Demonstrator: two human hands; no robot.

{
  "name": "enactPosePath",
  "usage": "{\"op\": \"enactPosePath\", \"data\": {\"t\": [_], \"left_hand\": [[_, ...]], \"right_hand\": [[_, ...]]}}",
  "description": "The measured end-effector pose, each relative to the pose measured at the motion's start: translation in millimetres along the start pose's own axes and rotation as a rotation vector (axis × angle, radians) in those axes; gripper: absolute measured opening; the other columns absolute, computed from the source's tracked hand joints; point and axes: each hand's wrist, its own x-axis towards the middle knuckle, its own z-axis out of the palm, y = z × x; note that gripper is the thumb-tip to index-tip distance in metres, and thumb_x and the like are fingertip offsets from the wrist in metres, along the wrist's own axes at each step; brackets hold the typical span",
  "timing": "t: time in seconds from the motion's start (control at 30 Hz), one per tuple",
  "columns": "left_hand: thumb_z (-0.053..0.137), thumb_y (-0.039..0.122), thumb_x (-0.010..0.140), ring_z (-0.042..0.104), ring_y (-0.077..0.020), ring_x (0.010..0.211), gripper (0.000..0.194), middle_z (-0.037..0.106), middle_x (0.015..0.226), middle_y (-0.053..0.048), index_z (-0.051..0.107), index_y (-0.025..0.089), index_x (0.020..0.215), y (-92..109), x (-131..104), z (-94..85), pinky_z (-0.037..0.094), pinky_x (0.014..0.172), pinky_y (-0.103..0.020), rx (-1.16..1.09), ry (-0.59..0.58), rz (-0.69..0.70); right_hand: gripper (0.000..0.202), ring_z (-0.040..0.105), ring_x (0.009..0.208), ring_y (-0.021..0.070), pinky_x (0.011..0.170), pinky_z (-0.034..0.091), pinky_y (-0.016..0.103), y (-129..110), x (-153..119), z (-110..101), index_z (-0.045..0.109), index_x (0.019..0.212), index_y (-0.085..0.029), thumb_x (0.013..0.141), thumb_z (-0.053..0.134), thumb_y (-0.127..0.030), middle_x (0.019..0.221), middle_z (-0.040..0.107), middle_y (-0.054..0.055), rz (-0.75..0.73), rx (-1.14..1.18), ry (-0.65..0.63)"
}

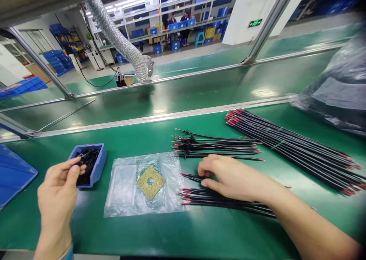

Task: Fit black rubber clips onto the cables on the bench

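Observation:
My left hand (61, 183) is pinched at the near left edge of a small blue bin (98, 168) holding black parts (93, 159); anything between its fingertips is too small to make out. My right hand (215, 174) curls over black cables with red and bare ends (191, 176), fingers closed around one or more of them. Just below lie more loose cables (200, 203). Farther back is a group of cables (223, 143) with small black pieces near their left ends. A yellowish square with a round hole (156, 176) lies on a clear plastic bag (120, 183) between my hands.
A large tied bundle of black cables (286, 149) lies at the right, below a plastic-wrapped item (337, 92). At the far left stands a blue bin (14, 172). A metal rail (160, 117) runs behind the green table (137, 237). A silver duct (122, 42) hangs beyond; people sit at distant shelves.

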Motion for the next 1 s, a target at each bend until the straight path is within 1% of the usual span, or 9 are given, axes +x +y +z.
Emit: {"op": "enactPosePath", "data": {"t": [0.07, 0.17, 0.33, 0.47, 0.53, 0.6, 0.73, 0.9, 1.0], "left_hand": [[0.079, 0.033, 0.072, 0.065, -0.0143, 0.075, 0.032, 0.066, 0.09, -0.001, 0.073, 0.021, 0.1, 3.4, -16.2, 10.8, 0.054, 0.075, -0.026, -0.213, 0.006, -0.142], [0.086, 0.029, 0.061, 0.066, -0.0131, 0.071, 0.036, 0.068, 0.091, -0.001, 0.076, 0.02, 0.095, 4.6, -44.8, 24.2, 0.058, 0.069, -0.023, -0.351, -0.103, -0.29], [0.081, 0.035, 0.073, 0.069, -0.0153, 0.07, 0.038, 0.072, 0.094, -0.006, 0.075, 0.021, 0.107, -5.6, -98.1, 33.0, 0.06, 0.067, -0.025, -0.396, -0.236, -0.431], [0.075, 0.041, 0.08, 0.068, -0.0168, 0.065, 0.033, 0.074, 0.081, -0.007, 0.073, 0.016, 0.102, -1.0, -129.3, 41.5, 0.059, 0.064, -0.028, -0.494, -0.252, -0.459], [0.074, 0.046, 0.08, 0.066, -0.0166, 0.059, 0.033, 0.073, 0.071, -0.006, 0.073, 0.015, 0.091, 5.9, -136.0, 45.8, 0.058, 0.06, -0.028, -0.522, -0.207, -0.47], [0.074, 0.048, 0.078, 0.065, -0.0162, 0.055, 0.035, 0.072, 0.066, -0.005, 0.073, 0.014, 0.086, 11.1, -138.0, 48.0, 0.057, 0.057, -0.027, -0.522, -0.156, -0.49], [0.075, 0.045, 0.078, 0.067, -0.0172, 0.057, 0.032, 0.074, 0.068, -0.006, 0.075, 0.015, 0.088, 7.9, -136.4, 46.2, 0.059, 0.058, -0.027, -0.517, -0.156, -0.491], [0.073, 0.041, 0.082, 0.071, -0.0191, 0.064, 0.028, 0.076, 0.078, -0.008, 0.076, 0.016, 0.094, 0.1, -135.5, 43.6, 0.061, 0.062, -0.028, -0.535, -0.255, -0.435], [0.073, 0.04, 0.082, 0.071, -0.0175, 0.063, 0.025, 0.076, 0.076, -0.007, 0.076, 0.017, 0.093, 5.0, -135.7, 44.6, 0.061, 0.063, -0.026, -0.542, -0.246, -0.444]], "right_hand": [[0.003, 0.063, 0.084, 0.0229, 0.07, 0.046, 0.031, -3.7, -1.6, 3.8, 0.063, 0.08, -0.019, 0.081, 0.062, -0.016, 0.084, 0.068, 0.005, 0.039, -0.011, -0.06], [0.01, 0.062, 0.079, 0.0244, 0.068, 0.044, 0.033, -2.2, -0.8, 7.9, 0.058, 0.074, -0.019, 0.083, 0.058, -0.016, 0.081, 0.066, 0.007, 0.067, -0.015, -0.134], [0.02, 0.056, 0.066, 0.0174, 0.06, 0.042, 0.029, -1.8, -5.4, -1.3, 0.047, 0.075, -0.022, 0.094, 0.044, -0.024, 0.073, 0.061, 0.001, 0.016, 0.036, -0.207], [0.021, 0.057, 0.066, 0.0145, 0.061, 0.046, 0.026, -20.7, 0.2, -2.2, 0.049, 0.088, -0.022, 0.1, 0.033, -0.029, 0.076, 0.061, 0.0, -0.058, 0.284, -0.075], [0.019, 0.062, 0.075, 0.0136, 0.069, 0.05, 0.025, -33.5, 9.8, 9.5, 0.053, 0.097, -0.021, 0.1, 0.034, -0.024, 0.087, 0.066, 0.002, -0.157, 0.304, 0.018], [0.022, 0.064, 0.083, 0.0134, 0.075, 0.052, 0.025, -43.5, 21.1, 26.8, 0.057, 0.105, -0.019, 0.098, 0.036, -0.016, 0.095, 0.068, 0.005, -0.276, 0.206, 0.119], [0.026, 0.061, 0.077, 0.0174, 0.07, 0.052, 0.028, -50.4, 34.7, 55.5, 0.064, 0.1, -0.016, 0.094, 0.04, -0.01, 0.085, 0.066, 0.007, -0.35, -0.01, 0.221], [0.026, 0.055, 0.073, 0.0206, 0.067, 0.048, 0.032, -53.4, 28.6, 63.2, 0.067, 0.096, -0.013, 0.084, 0.046, -0.003, 0.079, 0.062, 0.008, -0.369, -0.178, 0.246], [0.028, 0.053, 0.071, 0.0206, 0.065, 0.046, 0.032, -56.3, 25.2, 65.1, 0.067, 0.097, -0.012, 0.082, 0.046, -0.001, 0.078, 0.062, 0.009, -0.375, -0.235, 0.27]]}}
